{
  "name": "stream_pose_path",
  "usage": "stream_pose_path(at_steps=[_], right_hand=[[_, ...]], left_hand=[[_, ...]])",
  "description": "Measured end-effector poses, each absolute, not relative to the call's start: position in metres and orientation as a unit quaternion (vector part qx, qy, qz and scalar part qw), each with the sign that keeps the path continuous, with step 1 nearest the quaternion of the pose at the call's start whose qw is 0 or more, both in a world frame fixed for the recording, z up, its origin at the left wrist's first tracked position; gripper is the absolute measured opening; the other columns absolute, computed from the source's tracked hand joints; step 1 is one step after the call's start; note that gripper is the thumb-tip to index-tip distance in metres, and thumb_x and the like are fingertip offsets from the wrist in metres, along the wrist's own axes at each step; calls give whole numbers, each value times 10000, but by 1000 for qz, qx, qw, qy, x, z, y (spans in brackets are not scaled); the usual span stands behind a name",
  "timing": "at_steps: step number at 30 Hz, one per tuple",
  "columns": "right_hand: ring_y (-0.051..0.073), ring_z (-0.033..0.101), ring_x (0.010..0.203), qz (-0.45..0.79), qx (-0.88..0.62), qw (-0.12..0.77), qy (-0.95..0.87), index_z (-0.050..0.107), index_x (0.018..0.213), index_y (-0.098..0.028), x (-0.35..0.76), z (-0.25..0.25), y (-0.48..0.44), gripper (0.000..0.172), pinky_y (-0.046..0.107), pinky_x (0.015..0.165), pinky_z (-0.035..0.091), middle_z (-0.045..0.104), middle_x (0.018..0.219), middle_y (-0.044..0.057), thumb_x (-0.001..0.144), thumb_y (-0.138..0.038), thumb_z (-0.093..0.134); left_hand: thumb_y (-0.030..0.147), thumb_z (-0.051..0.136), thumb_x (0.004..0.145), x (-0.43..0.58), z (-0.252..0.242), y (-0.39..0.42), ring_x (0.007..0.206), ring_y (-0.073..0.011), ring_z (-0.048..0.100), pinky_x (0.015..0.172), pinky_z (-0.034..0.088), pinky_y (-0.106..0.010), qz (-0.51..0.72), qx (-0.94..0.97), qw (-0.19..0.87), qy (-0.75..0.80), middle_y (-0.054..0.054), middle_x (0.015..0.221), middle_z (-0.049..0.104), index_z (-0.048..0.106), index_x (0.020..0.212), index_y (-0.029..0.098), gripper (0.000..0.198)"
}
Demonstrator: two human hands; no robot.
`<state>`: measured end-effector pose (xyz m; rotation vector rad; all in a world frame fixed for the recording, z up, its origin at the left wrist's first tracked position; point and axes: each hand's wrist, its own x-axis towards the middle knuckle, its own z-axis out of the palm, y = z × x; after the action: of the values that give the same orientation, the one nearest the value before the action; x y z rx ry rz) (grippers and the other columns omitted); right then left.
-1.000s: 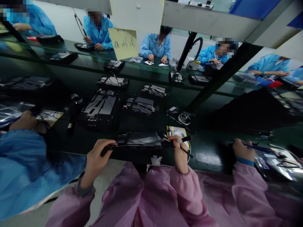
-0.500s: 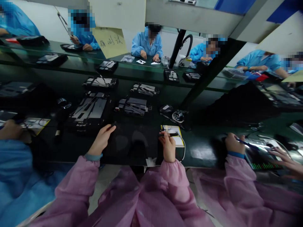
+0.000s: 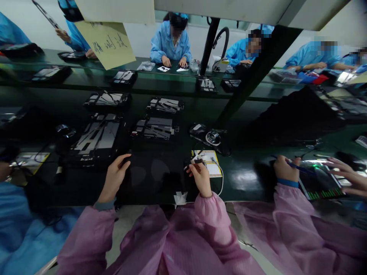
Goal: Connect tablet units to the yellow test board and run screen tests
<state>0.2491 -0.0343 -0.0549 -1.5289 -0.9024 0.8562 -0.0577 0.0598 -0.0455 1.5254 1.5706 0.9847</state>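
A dark flat panel (image 3: pixel 151 172) with faint reflections lies on the bench in front of me. My left hand (image 3: pixel 116 175) is at its left edge, thumb and fingers closed on that edge. At the panel's right side, my right hand (image 3: pixel 200 176) pinches a small dark piece, part of which my fingers hide. Beneath and beyond that hand is a white board with a yellow border (image 3: pixel 213 168), with a white cable (image 3: pixel 223 179) curving down its right side.
Opened devices (image 3: pixel 157 128) with grey plates stand behind the panel, a larger one (image 3: pixel 99 133) at left. A mouse (image 3: pixel 197 129) and a round shiny object (image 3: pixel 213 137) lie behind the board. At right, a co-worker's hand (image 3: pixel 286 168) holds a pen near a lit screen (image 3: pixel 321 183).
The view has shifted. My left hand has moved slightly left and down with the panel's edge. My right hand has come lower and closer to the panel's right edge, the small dark piece tilted.
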Motion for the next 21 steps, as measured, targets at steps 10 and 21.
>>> stream_pose_path(at_steps=[10, 21], right_hand=[[131, 522, 566, 276, -695, 511, -424, 591, 823, -205, 255, -49, -10, 213, 237, 525, 408, 590, 643, -24, 800, -417, 595], [188, 658, 779, 188, -725, 509, -425, 677, 919, -189, 255, -49, -52, 239, 282, 667, 507, 707, 913, 73, 858, -388, 560]], left_hand=[[398, 546, 799, -62, -47, 66, 1117, -256, 591, 1007, 423, -386, 353, 610, 363, 610, -64, 1160, 657, 642, 1119, 219, 379], [283, 519, 842, -43, -33, 59, 1239, -341, 505, 1060, 367, -531, 297, 636, 232, 674, -144, 1323, 554, 574, 1222, 179, 398]])
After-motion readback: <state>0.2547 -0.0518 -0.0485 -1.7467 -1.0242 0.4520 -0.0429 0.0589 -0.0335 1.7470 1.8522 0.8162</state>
